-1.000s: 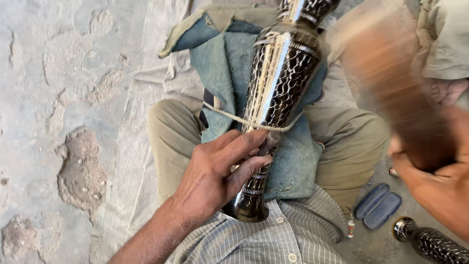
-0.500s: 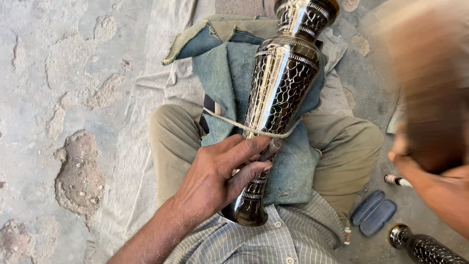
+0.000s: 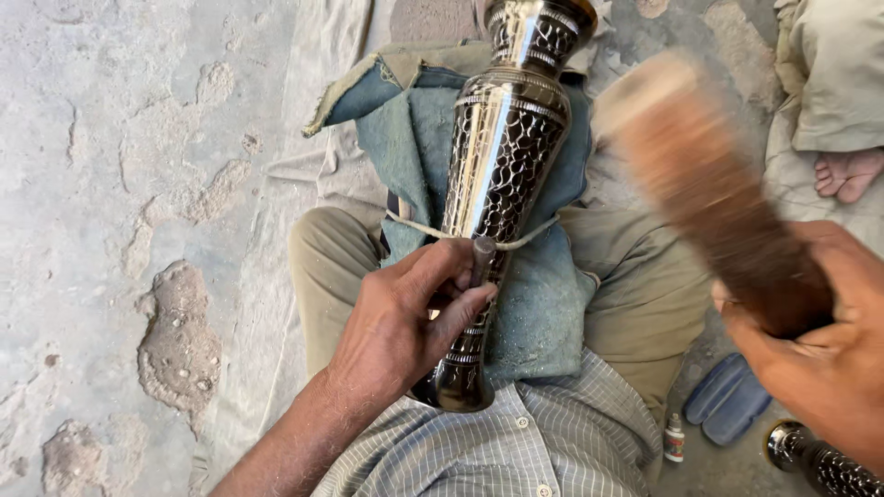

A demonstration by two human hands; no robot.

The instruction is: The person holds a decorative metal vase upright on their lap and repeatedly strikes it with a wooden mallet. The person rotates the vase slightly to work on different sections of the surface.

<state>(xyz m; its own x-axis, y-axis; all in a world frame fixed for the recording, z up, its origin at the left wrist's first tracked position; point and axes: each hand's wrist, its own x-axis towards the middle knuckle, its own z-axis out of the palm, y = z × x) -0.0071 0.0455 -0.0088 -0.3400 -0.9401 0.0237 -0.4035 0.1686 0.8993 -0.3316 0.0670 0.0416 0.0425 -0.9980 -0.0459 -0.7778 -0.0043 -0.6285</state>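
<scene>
Engraving is covering most of the metal vase (image 3: 502, 175), which is lying along the person's lap on a blue cloth (image 3: 543, 304), tied down by a cord (image 3: 419, 225); plain polished bands are remaining near the neck. The left hand (image 3: 401, 322) is pinching a small chisel (image 3: 482, 260) between its fingers against the vase's narrow stem. The right hand (image 3: 820, 354) is gripping a blurred wooden mallet (image 3: 709, 189), fingers wrapped tight, raised at right.
</scene>
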